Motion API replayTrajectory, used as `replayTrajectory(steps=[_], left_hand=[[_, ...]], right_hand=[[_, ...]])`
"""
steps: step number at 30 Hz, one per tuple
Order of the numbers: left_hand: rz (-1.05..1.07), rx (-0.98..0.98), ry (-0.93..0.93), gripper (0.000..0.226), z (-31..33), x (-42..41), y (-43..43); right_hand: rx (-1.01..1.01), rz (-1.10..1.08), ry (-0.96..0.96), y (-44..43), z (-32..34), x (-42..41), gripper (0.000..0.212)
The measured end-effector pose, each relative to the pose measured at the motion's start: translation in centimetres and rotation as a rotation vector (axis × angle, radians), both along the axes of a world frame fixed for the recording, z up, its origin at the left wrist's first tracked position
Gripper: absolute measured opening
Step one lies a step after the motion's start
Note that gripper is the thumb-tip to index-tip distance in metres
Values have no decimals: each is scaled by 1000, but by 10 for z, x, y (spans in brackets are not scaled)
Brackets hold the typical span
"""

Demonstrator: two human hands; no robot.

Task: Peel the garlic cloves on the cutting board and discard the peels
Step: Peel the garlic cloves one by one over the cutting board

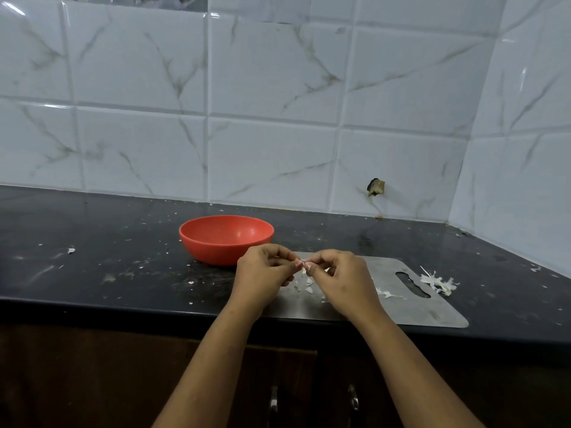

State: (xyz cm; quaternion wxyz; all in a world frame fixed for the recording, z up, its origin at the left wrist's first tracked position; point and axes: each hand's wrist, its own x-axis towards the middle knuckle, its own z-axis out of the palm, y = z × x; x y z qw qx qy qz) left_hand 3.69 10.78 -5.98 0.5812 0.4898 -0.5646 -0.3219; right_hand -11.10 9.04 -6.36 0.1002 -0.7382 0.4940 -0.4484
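My left hand (264, 273) and my right hand (341, 278) meet fingertip to fingertip just above the grey cutting board (432, 310). Between them they pinch a small garlic clove (304, 263) with white skin; most of it is hidden by the fingers. Loose white peel flakes (304, 285) lie on the board under the hands. More peel scraps (389, 293) lie right of my right hand. A pile of peels (438, 281) sits on the counter past the board's handle end.
An orange bowl (226, 239) stands on the black counter (92, 257) just behind and left of my hands. White crumbs speckle the counter. The tiled wall rises behind and at the right corner. Cabinet handles (313, 400) show below the counter edge.
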Motion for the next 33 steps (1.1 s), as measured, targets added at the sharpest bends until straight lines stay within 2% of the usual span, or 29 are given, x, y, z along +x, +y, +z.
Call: replayTrajectory(steps=[6, 18, 28, 33], left_hand=[[14, -22, -58, 14, 0, -1, 1], [57, -113, -261, 4, -1, -2, 2], [72, -114, -290, 4, -1, -1, 1], [57, -99, -236, 2, -2, 0, 0]], right_hand=[[-30, -48, 107, 5, 0, 0, 14], [-75, -106, 244, 17, 6, 4, 16], [-112, -126, 317, 14, 4, 5, 18], [-120, -117, 329, 13, 4, 5, 19]])
